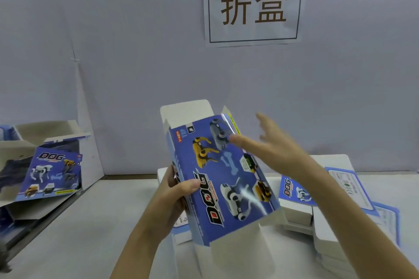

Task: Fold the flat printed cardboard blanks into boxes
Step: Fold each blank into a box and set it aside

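Item 1, far left: finished boxes point(53, 172), heaped at the edge of the tabletop point(102, 222); I count at least one printed face showing.

Item 2, left hand point(176, 195): fingers curled round the left edge of the box in progress, thumb point(191, 184) pressed on its printed front.

Item 3, centre: box in progress point(226, 188), held above the tabletop, tilted, already opened into a sleeve. Top flap point(186, 111) stands open; bottom flaps point(238, 253) hang loose.

Item 4, right hand point(274, 149): fingers point(265, 120) spread wide and holding nothing, thumb touching the box's upper right; blurred.

Item 5, right: stack of flat blanks point(292, 190) on the tabletop, partly under the right forearm.

Step in hand, as I judge it: squaring the sleeve before closing an end. The next move calls for the free hand to tuck the side flaps in, then seat the main flap, while the left hand keeps the sleeve from collapsing.
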The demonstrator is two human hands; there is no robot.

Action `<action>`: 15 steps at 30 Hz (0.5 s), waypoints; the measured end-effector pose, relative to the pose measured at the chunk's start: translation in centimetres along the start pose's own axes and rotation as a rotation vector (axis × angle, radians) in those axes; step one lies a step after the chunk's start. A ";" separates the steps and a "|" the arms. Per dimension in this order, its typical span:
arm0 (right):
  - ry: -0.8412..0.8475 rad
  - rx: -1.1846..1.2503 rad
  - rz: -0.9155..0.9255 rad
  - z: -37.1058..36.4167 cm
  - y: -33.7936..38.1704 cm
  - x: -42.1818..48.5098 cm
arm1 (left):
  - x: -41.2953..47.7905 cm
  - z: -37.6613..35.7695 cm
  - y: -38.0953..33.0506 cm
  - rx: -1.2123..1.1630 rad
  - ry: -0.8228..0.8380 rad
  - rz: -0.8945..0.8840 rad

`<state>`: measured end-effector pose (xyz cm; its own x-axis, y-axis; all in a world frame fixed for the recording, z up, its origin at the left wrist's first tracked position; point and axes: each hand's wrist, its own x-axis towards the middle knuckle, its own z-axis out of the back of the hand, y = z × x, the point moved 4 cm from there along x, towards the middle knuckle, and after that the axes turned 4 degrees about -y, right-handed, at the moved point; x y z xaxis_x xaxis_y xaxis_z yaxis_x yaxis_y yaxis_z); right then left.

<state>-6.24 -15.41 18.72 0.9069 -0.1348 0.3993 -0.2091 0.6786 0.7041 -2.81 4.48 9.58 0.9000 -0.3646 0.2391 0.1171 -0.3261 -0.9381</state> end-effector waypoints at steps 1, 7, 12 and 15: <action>0.084 0.117 -0.098 -1.1 -1.1 -0.9 | 0.0 0.2 -0.1 -0.014 -0.004 -0.008; 0.046 0.603 -0.250 -3.7 -4.0 -3.1 | 0.3 1.2 0.2 0.024 -0.251 -0.001; -0.012 0.668 -0.184 -4.2 -5.0 -3.7 | 0.4 1.9 0.0 -0.010 -0.246 0.003; -0.006 0.722 -0.201 -4.3 -5.3 -4.1 | 0.4 1.7 -0.1 0.037 -0.216 -0.013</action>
<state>-7.33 -15.37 10.84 0.9514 -0.2113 0.2240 -0.2296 -0.0020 0.9733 -1.72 5.90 9.35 0.9670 -0.1636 0.1953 0.1407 -0.2963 -0.9447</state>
